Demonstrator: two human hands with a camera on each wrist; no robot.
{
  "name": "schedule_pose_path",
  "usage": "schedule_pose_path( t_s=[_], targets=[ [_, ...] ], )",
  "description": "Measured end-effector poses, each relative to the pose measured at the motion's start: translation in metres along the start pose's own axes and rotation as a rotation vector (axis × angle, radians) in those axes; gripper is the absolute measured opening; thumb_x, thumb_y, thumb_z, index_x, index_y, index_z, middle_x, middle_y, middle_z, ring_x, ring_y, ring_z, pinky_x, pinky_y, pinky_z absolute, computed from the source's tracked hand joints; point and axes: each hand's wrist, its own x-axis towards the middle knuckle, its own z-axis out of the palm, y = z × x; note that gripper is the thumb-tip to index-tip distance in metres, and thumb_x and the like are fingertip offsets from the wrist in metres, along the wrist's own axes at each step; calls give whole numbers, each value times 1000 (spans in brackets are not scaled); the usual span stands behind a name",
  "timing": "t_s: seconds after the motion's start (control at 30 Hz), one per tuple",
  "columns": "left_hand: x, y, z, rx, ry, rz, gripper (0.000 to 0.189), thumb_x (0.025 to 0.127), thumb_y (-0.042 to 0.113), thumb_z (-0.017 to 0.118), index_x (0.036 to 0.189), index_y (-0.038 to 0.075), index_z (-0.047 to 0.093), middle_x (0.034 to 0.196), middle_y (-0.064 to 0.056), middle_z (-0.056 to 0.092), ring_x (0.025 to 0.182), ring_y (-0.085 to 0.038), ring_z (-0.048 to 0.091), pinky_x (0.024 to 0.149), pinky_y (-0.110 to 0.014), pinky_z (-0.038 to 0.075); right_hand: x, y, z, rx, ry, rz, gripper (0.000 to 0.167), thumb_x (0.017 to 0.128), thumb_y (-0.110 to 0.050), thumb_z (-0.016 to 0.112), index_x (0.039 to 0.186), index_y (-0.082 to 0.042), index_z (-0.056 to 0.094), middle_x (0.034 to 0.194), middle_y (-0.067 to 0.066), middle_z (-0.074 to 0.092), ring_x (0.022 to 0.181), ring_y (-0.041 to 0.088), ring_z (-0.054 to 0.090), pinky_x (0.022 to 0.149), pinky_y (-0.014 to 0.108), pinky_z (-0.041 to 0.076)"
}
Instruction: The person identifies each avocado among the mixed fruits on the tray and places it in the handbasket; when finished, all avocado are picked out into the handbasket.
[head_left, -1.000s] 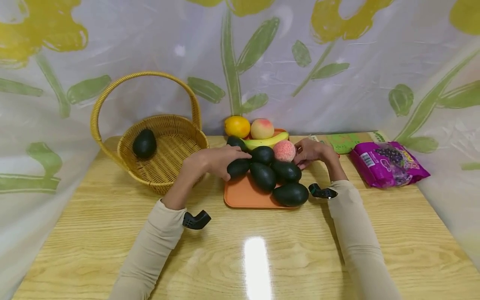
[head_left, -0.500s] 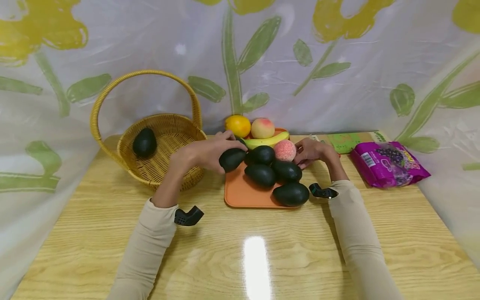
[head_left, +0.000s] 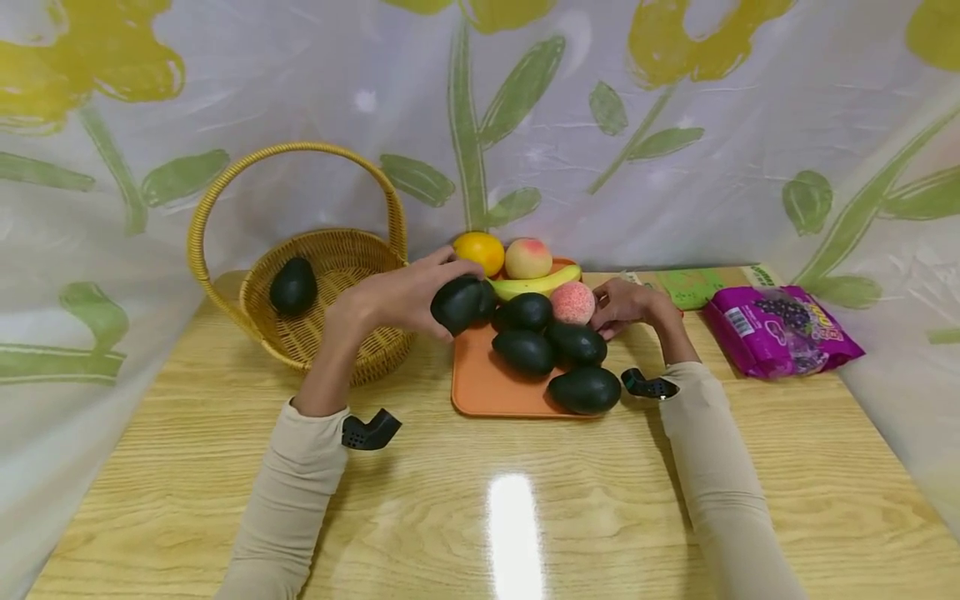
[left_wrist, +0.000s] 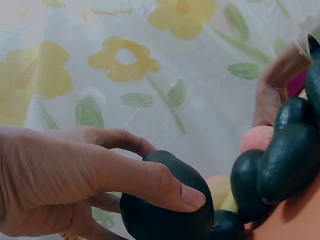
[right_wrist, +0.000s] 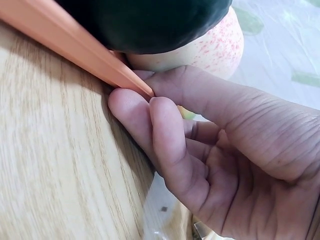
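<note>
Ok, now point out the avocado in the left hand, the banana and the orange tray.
Avocado (left_wrist: 167, 223), left wrist view: lower part of its dark side.
Banana (head_left: 536, 286), head view: middle of its curved length.
Orange tray (head_left: 484, 383), head view: bare surface near the front left corner.

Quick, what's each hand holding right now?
Left hand: holding an avocado.
Right hand: pinching the edge of the tray.
</note>
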Motion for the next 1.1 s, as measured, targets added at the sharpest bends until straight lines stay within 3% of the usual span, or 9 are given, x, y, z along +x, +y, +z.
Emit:
schedule_pose_path(
  t_s=[0.33, 0.5, 0.73, 0.87, 0.97, 1.1],
  targets=[
    [-14, -3, -12, -18, 45, 63, 88, 74, 16, 94, 148, 12, 48, 148, -11, 57, 132, -29, 54, 113, -51, 48, 0, -3, 0, -15, -9, -9, 43, 88, -7, 73, 128, 3, 58, 97, 4, 63, 73, 7, 65, 68, 21, 60],
    [-29, -5, -24, -21, 131, 61, 86, 73, 19, 97, 144, 14, 50, 142, -8, 60, 127, -26, 56, 108, -47, 52, -1, -3, -2, -13, -14, 1, 43, 88, -7, 73, 127, 2, 58, 95, 3, 63, 73, 7, 65, 68, 20, 60],
    [-58, -23, -45, -17, 310, -11, 83, 75, 15, 94, 146, 12, 51, 140, -13, 58, 123, -32, 56, 98, -51, 55, -4, -1, -3, 10, 6, -1, 42, 89, -6, 73, 127, 4, 58, 97, 4, 64, 74, 8, 66, 68, 22, 61],
    [-69, -40, -53, 38, 409, -67, 80, 79, 12, 91, 150, 14, 53, 139, -17, 55, 119, -38, 58, 95, -57, 54, -3, 1, -1, 29, 10, 7, 43, 90, -5, 72, 129, 4, 58, 98, 4, 64, 75, 7, 66, 69, 22, 61],
    [-72, -51, -54, 76, 446, -129, 81, 83, 14, 88, 154, 18, 50, 142, -21, 52, 119, -43, 57, 95, -62, 52, -3, 4, -4, 18, 20, 20, 44, 89, -6, 72, 129, 4, 57, 96, 3, 63, 75, 8, 65, 68, 22, 60],
    [-69, -67, -53, 80, 443, -197, 83, 85, 13, 85, 158, 19, 46, 151, -24, 48, 125, -47, 53, 100, -68, 48, -6, 4, -8, 6, 34, 24, 42, 88, -7, 74, 125, 3, 57, 93, 3, 62, 72, 8, 65, 67, 22, 61]
  ],
)
